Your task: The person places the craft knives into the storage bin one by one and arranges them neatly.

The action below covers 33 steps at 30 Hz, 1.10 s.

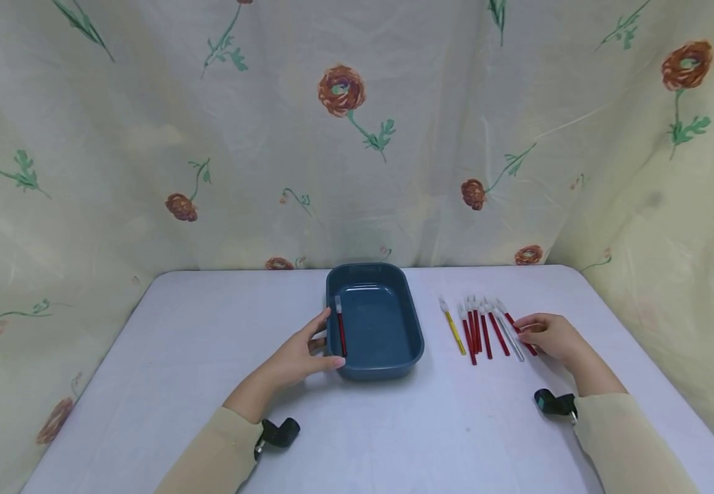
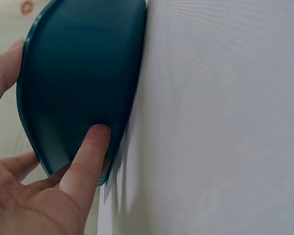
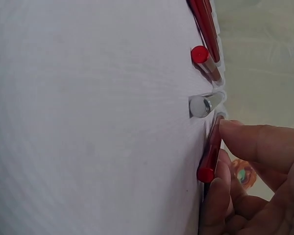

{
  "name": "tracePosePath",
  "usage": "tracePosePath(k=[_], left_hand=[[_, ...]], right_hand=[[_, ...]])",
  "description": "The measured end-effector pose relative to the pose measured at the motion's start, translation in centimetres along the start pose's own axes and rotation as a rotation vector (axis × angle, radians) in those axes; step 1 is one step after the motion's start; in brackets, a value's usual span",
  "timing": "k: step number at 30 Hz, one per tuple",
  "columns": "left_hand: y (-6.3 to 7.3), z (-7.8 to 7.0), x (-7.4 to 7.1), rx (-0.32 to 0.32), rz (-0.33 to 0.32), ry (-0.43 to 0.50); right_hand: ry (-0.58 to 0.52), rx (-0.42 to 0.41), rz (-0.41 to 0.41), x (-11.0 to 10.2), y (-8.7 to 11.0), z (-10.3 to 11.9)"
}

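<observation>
My left hand (image 1: 298, 353) holds the near left corner of a dark blue tray (image 1: 374, 372), thumb at the front wall and fingers along the left rim. Inside the tray, by its left wall, lies a slim red pen-shaped tool (image 1: 341, 334) with a pale tip. At the right, my right hand (image 1: 551, 336) pinches the outermost red pen-shaped tool (image 3: 213, 154) between thumb and fingers, close to the tabletop. A silver one (image 1: 513, 337) lies just left of it. Several more red ones (image 1: 487, 336) and a yellow one (image 1: 454, 333) lie in a loose row, pale tips pointing away.
The tray and tools are on a white-covered table (image 1: 208, 336). A flowered curtain (image 1: 258, 137) hangs behind the table and along its sides. Black wrist cameras (image 1: 280, 433) are strapped at both sleeves.
</observation>
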<state>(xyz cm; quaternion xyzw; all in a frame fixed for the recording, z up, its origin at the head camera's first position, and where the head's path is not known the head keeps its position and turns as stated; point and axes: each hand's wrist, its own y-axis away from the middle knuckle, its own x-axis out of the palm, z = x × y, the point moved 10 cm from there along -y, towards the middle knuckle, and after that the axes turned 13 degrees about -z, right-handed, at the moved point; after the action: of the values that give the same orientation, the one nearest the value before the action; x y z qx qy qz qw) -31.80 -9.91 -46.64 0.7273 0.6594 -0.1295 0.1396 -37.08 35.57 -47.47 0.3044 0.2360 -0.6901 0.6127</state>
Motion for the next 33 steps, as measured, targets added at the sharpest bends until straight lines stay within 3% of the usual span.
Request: tracePosePath(k=[19, 33], left_hand=[[-0.2, 0.4, 0.1, 0.007, 0.016, 0.025], [-0.1, 0.2, 0.1, 0.010, 0.010, 0.001]], right_hand=[[0.054, -0.021, 0.043, 0.4, -0.6, 0.0], [0.110, 0.014, 0.041, 0.5, -1.0, 0.1]])
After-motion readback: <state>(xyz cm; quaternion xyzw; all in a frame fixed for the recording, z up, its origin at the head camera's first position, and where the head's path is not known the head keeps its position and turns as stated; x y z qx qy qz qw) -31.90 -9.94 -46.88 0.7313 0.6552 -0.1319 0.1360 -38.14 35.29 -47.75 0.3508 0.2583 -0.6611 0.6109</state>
